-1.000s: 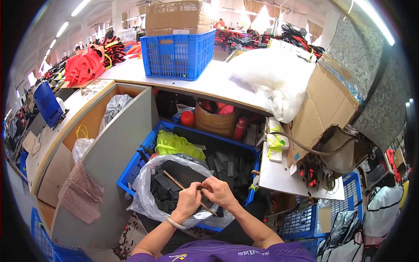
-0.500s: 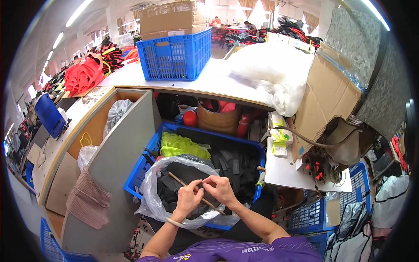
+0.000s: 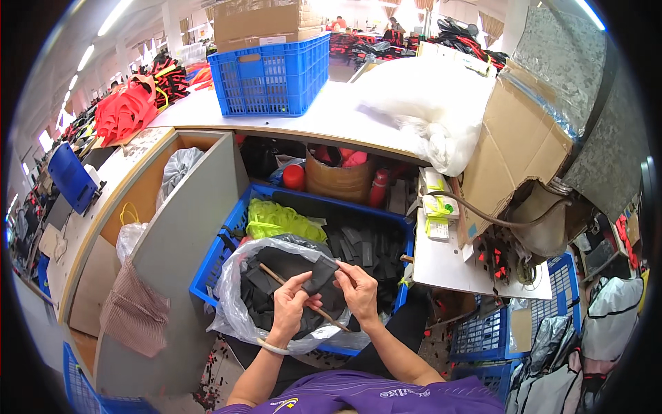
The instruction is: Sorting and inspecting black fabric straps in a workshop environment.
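Observation:
A small black fabric piece is held up over an open clear plastic bag. My left hand pinches its lower left side between thumb and fingers. At the piece's right edge, my right hand is closed with thumb and fingertips on it. A thin brown stick slants across the bag's mouth and passes behind my left hand; whether that hand touches it, I cannot tell. Many similar black pieces lie loose in the bag.
Around the bag is a blue crate with more black pieces and a neon-yellow bundle. A grey panel stands to the left. At the right, a white shelf juts out. A blue basket carries a cardboard box.
My hands were close together at their fingertips; now they are farther apart, with the black fabric piece spread between them. The view has shifted slightly.

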Demonstrator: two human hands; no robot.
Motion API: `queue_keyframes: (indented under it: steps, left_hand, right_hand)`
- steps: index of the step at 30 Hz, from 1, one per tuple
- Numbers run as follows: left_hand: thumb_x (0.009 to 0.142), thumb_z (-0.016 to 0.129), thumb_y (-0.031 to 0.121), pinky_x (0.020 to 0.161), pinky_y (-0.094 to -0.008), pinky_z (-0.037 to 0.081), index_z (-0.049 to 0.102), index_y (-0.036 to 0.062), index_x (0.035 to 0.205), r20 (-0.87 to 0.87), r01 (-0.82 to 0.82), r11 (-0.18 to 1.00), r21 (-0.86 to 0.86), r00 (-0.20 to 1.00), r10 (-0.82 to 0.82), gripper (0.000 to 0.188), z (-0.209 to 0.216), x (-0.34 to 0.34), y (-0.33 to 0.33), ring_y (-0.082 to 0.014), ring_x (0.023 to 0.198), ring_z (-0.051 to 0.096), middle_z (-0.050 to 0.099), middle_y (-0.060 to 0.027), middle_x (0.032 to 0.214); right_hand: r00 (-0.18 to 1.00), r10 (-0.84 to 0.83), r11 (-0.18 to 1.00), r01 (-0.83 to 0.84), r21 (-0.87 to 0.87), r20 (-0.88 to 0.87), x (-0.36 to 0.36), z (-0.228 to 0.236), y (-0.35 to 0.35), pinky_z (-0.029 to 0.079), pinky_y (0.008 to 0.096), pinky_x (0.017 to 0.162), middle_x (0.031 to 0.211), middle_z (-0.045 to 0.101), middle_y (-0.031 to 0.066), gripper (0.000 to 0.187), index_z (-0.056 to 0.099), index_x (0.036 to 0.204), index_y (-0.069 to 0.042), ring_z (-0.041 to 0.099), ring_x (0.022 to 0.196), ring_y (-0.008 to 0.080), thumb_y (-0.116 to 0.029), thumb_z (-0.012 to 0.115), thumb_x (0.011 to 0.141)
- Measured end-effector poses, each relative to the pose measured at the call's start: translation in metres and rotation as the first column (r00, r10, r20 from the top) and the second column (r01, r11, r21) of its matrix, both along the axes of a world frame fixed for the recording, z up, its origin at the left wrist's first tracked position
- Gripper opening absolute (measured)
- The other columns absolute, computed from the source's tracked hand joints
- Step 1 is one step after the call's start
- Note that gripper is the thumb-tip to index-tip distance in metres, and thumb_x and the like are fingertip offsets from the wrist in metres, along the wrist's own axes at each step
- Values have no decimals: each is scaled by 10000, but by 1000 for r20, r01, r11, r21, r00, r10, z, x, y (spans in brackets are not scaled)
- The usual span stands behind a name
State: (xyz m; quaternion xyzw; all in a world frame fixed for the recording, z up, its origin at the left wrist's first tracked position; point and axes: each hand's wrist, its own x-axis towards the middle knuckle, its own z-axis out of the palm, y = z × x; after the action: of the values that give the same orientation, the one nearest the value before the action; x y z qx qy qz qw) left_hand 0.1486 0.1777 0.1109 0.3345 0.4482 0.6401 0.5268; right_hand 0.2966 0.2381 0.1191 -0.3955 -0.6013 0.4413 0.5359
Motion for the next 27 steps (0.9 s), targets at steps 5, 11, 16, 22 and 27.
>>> queue_keyframes:
  steps: [5,11,16,22,27]
  left_hand:
    - [811,413,-54,545,-224,510,577,-9,1170,-44,-3,1000,-13,999,2,398,5,-3,-4,-136,586,621,650,-124,776]
    - [808,385,-67,541,-216,504,623,14,1122,-74,4,1000,7,997,-3,402,6,-2,-6,-118,591,615,649,-114,772]
    - [798,377,-78,565,-185,480,664,21,1055,-264,58,998,39,963,-46,398,11,-11,-10,-74,594,577,637,-62,751]
    - [824,379,-41,532,-172,439,664,16,1026,-272,158,987,-19,949,-157,354,17,-28,-8,-47,563,532,627,-39,735]
    - [874,405,10,498,-165,408,646,19,1004,-133,-100,995,0,986,99,274,5,-23,-5,-34,537,502,610,-16,701]
  right_hand:
    - [945,-159,907,25,421,286,10,-1,4,518,223,655,893,637,56,177,650,989,26,623,740,110,-29,646,820]
    - [844,207,905,-357,-231,-495,13,-17,9,543,293,715,1050,593,112,116,623,880,12,615,838,144,-28,679,787]
    - [710,334,714,-620,-324,-621,22,-14,11,550,317,754,1135,585,149,112,613,889,9,611,903,162,-54,659,809]
    - [785,481,682,-615,-396,-391,21,-13,6,521,245,634,820,654,83,131,600,835,-9,619,691,114,-85,697,792]
    - [839,307,699,-519,-492,-449,-2,-9,-16,507,222,556,776,657,87,139,610,882,-7,594,599,98,-122,669,831]
